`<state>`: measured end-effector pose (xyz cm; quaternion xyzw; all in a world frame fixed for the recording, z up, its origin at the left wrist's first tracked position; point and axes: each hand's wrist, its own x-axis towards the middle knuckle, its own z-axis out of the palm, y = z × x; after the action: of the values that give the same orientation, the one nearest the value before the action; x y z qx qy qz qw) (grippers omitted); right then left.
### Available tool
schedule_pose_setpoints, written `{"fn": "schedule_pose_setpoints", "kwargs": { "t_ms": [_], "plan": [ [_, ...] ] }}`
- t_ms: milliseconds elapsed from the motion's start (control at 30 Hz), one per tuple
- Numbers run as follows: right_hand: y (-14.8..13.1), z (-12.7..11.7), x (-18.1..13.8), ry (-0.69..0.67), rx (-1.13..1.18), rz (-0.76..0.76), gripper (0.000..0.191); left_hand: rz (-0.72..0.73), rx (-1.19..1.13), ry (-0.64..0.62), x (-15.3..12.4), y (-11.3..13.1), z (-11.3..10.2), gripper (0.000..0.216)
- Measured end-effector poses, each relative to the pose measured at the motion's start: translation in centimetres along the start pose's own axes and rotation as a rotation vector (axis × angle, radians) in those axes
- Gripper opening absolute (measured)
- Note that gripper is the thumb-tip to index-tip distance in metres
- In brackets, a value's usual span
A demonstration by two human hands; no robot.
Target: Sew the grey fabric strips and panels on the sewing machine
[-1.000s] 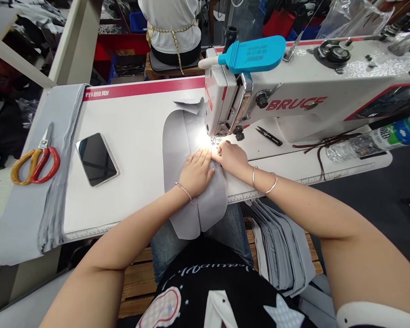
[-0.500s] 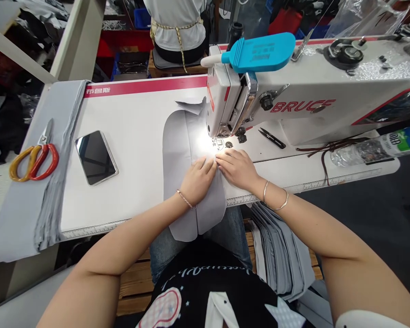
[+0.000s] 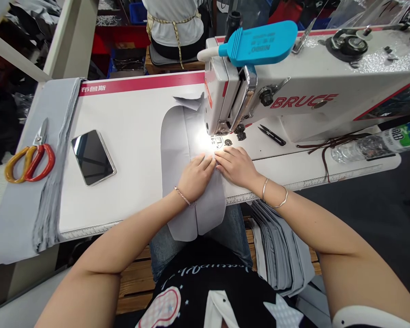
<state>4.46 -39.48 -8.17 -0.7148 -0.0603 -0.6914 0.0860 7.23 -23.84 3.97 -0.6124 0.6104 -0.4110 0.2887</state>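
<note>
A grey fabric piece [image 3: 176, 150] with a lengthwise seam line lies under the head of the white sewing machine [image 3: 300, 91], its near end hanging over the table edge above my lap. My left hand [image 3: 197, 175] rests flat on this fabric, fingers pointing toward the lit needle area. Beside it, my right hand [image 3: 235, 166] lies at the fabric's right edge with fingertips pressing down near the left fingertips. Both hands have their fingers laid out. Glare from the machine lamp hides the needle and presser foot.
Left on the table are a phone [image 3: 93, 157], a stack of grey fabric [image 3: 17, 218] and scissors [image 3: 30, 159] upon it. Thread snips [image 3: 272, 135], brown cords [image 3: 324, 146] and a plastic bottle [image 3: 379, 143] lie right. More grey pieces [image 3: 283, 250] hang below. A person [image 3: 174, 27] sits beyond.
The whole view has shifted slightly. Both hands and the fabric keep almost the same place by the needle area.
</note>
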Motion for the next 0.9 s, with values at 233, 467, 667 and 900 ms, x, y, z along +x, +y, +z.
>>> {"fn": "schedule_pose_setpoints", "kwargs": {
  "t_ms": [233, 467, 667, 900],
  "plan": [
    [0.3, 0.4, 0.4, -0.023, 0.021, 0.019, 0.039, -0.002, -0.057, -0.005, 0.5, -0.6, -0.3, 0.033],
    [0.8, 0.7, 0.8, -0.05, 0.059, 0.063, 0.04, 0.015, -0.051, -0.005, 1.3, -1.1, -0.4, 0.031],
    [1.0, 0.9, 1.2, -0.086, 0.072, 0.084, 0.043, 0.025, -0.043, -0.024, 1.9, -1.5, -0.5, 0.032],
    [0.2, 0.3, -0.2, -0.034, 0.07, 0.037, 0.044, -0.024, 0.021, -0.083, 0.9, -0.7, -0.7, 0.033]
  ]
}}
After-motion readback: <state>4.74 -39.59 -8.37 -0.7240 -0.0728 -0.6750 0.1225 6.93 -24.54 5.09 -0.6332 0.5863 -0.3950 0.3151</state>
